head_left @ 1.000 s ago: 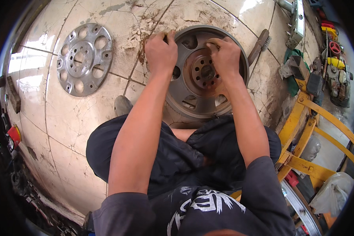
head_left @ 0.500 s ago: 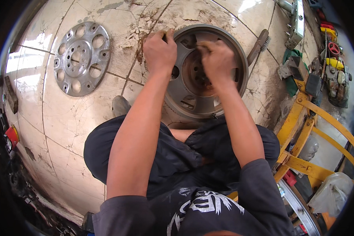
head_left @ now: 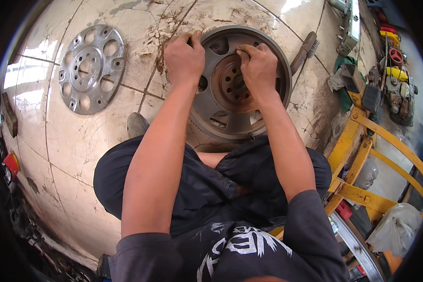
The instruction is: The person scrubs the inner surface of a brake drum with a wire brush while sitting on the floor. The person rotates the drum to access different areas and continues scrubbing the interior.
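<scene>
A grey flywheel (head_left: pixel 210 103), with a rusty brown hub and several openings, lies on the floor before my folded legs. My left hand (head_left: pixel 184 60) is closed at its upper left rim, thumb and forefinger close together. Over the hub's right side, my right hand (head_left: pixel 260 70) is curled in a pinch against the metal. Whatever sits under those fingertips is hidden. Farther left, a thinner silver flexplate (head_left: pixel 82 83) with a ring of large round holes lies flat, apart from both hands.
A wire brush (head_left: pixel 305 52) lies just right of the flywheel. Yellow metal framework (head_left: pixel 347 141) stands at the right, with a clear plastic bag (head_left: pixel 397 228) near it. Machine parts (head_left: pixel 400 89) crowd the far right. A wooden block (head_left: pixel 9 115) lies at the left edge.
My right hand has shifted slightly over the hub and is sharper now than in the blurred earlier frame. The left hand stays at the rim. The whole view has moved slightly.
</scene>
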Motion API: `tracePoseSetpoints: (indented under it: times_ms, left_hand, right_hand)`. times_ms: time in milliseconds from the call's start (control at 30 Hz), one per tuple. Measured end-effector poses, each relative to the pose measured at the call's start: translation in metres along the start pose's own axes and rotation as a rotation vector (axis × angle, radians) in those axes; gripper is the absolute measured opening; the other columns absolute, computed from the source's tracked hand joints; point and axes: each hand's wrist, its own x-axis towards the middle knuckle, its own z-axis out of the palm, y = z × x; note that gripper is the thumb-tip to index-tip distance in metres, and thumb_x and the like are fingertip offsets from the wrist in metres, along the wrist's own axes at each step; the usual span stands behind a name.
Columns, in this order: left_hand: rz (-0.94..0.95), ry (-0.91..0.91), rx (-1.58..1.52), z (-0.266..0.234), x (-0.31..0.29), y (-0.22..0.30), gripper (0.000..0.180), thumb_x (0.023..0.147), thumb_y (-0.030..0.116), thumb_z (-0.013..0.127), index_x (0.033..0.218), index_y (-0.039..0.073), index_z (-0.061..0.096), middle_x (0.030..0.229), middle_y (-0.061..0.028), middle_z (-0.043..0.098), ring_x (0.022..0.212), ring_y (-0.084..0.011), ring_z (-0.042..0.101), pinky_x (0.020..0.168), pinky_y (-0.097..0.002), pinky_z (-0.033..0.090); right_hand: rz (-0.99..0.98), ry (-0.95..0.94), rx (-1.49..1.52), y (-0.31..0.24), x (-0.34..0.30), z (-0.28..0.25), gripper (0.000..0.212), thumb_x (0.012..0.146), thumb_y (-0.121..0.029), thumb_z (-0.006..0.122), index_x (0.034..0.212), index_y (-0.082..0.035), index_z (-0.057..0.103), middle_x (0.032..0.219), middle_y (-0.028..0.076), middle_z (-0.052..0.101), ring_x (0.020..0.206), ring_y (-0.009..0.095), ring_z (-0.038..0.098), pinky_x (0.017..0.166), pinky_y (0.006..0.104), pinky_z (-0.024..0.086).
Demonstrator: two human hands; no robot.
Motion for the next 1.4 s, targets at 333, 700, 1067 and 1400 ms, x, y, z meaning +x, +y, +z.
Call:
tracePoseSetpoints:
  times_ms: [333, 700, 1067, 1400]
  left_hand:
    - [-0.017, -0.05, -0.001, -0.005, 0.0, 0.001, 0.046, 0.099, 0.041, 0.066, 0.107, -0.003, 0.078, 0.101, -0.0255, 0.075, 0.098, -0.0433, 0.071, 0.09, -0.0479, 0.053]
    - [-0.084, -0.079, -0.014, -0.007, -0.003, 0.008, 0.038, 0.1, 0.035, 0.064, 0.106, -0.001, 0.078, 0.105, -0.0216, 0.074, 0.104, -0.0413, 0.066, 0.095, -0.0486, 0.05]
    - [-0.068, -0.047, 0.011, -0.006, -0.001, 0.004, 0.039, 0.1, 0.036, 0.065, 0.101, -0.001, 0.077, 0.105, -0.0232, 0.074, 0.101, -0.043, 0.066, 0.094, -0.0492, 0.05]
    - [0.01, 0.029, 0.023, 0.003, -0.005, 0.001, 0.044, 0.099, 0.04, 0.065, 0.105, -0.002, 0.079, 0.099, -0.0262, 0.075, 0.097, -0.0433, 0.071, 0.091, -0.048, 0.053]
  right_hand:
    - [0.128, -0.033, 0.052, 0.0, -0.002, -0.007, 0.013, 0.086, -0.014, 0.079, 0.098, -0.009, 0.082, 0.086, 0.019, 0.069, 0.08, 0.038, 0.069, 0.073, 0.0469, 0.056]
    - [0.061, 0.103, 0.099, 0.012, -0.013, 0.002, 0.013, 0.084, -0.013, 0.082, 0.097, -0.011, 0.082, 0.079, 0.016, 0.066, 0.072, 0.034, 0.067, 0.067, 0.0434, 0.055]
    - [0.003, 0.064, 0.091, 0.015, -0.007, -0.001, 0.014, 0.084, -0.013, 0.081, 0.099, -0.01, 0.083, 0.077, 0.016, 0.065, 0.069, 0.034, 0.065, 0.064, 0.0434, 0.053]
    - [-0.058, 0.071, 0.092, 0.017, 0.002, 0.006, 0.017, 0.085, -0.025, 0.082, 0.099, -0.015, 0.084, 0.078, 0.013, 0.068, 0.07, 0.031, 0.066, 0.066, 0.0405, 0.053]
